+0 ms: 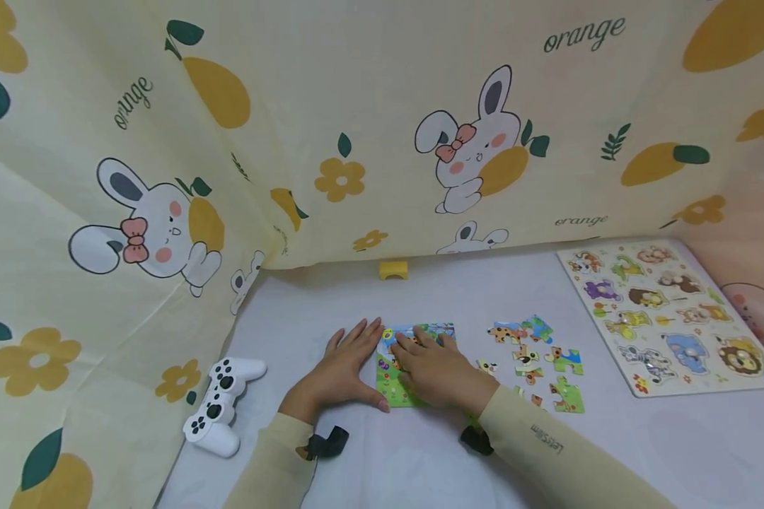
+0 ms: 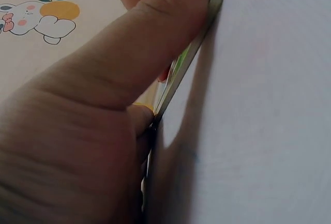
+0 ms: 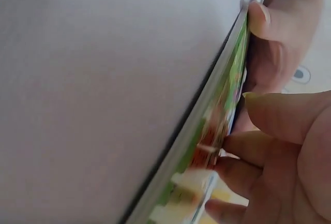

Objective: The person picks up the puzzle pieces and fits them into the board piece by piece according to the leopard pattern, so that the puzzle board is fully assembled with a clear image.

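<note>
A small colourful jigsaw board (image 1: 390, 387) with a green lower part lies flat on the white tabletop, partly hidden under my hands. My left hand (image 1: 340, 375) rests along its left side, fingers straight and thumb by the lower left corner. In the left wrist view the thumb (image 2: 150, 43) lies at the board's edge. Across the middle of the board, my right hand (image 1: 442, 371) touches the printed face with its fingertips. The right wrist view shows these fingertips (image 3: 238, 169) on the picture surface. Whether a piece lies under them is hidden.
Several loose jigsaw pieces (image 1: 566, 394) lie right of the board, some near my right forearm. Further right is a large animal puzzle board (image 1: 658, 332). A white game controller (image 1: 219, 403) sits at the left, and a yellow block (image 1: 393, 270) by the patterned curtain (image 1: 369, 127).
</note>
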The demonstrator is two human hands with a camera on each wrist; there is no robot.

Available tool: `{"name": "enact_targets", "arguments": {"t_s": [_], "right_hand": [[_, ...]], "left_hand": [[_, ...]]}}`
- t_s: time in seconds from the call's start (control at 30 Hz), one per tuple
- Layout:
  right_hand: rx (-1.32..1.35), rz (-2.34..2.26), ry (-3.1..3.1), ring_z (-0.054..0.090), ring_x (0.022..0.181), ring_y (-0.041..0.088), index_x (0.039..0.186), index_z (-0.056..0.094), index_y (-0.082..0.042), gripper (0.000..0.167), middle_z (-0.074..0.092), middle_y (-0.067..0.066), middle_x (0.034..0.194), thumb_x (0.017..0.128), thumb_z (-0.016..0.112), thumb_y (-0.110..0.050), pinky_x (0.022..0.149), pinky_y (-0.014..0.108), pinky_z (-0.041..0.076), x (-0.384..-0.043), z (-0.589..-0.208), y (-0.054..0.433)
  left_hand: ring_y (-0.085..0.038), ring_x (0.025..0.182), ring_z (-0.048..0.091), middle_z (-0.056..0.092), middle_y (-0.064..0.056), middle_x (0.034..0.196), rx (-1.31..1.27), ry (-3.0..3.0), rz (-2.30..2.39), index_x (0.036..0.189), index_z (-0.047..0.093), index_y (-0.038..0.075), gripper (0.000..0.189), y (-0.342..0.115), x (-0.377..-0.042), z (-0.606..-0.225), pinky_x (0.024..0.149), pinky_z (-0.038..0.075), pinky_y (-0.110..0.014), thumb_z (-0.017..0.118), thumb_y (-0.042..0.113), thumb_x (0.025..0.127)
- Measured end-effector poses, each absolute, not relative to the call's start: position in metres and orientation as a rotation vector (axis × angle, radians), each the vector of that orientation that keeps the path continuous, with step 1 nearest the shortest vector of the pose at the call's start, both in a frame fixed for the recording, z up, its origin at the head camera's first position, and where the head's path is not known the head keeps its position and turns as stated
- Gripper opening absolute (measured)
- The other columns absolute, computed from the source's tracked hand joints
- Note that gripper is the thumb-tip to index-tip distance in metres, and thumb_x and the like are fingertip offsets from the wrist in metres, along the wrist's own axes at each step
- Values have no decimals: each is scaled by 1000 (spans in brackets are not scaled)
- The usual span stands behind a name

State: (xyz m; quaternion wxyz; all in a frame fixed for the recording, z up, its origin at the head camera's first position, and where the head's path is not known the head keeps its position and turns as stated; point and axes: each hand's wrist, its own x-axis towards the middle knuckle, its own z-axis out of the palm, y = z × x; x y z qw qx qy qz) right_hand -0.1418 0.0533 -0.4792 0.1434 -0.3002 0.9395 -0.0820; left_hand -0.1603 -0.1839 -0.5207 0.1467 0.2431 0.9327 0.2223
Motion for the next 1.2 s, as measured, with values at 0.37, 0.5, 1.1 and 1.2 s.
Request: {"name": "enact_targets", "arguments": {"t_s": [0.37,0.5,1.1,1.2], "right_hand": [[-773,-187,2750,25,161,40,165,46,-2,55,35,14,174,117,50,-30,125,68,26,-132,-472,32],[-739,-157,2751,24,162,39,166,46,-4,56,34,12,175,117,49,-33,125,67,25,-132,-471,30],[-833,-936,2544,40,154,41,164,50,-8,73,47,16,166,106,70,-48,121,71,31,-152,-472,89],[-769,-1072,2534,43,152,38,164,49,-9,74,51,12,163,106,73,-46,122,64,36,-151,-470,106]], "left_hand": [[-20,166,-2,7,6,181,712,2688,627,175,19,14,148,-184,-161,-519,130,-6,-53,94,76,64],[-20,166,-2,7,6,181,710,2687,623,175,19,14,147,-184,-162,-519,130,-7,-53,94,76,64],[-22,166,-2,7,4,181,706,2678,687,175,17,12,149,-183,-159,-519,130,-7,-53,96,73,64],[-23,166,-1,7,2,181,695,2678,694,175,18,11,150,-182,-159,-517,130,-7,-55,97,72,63]]}}
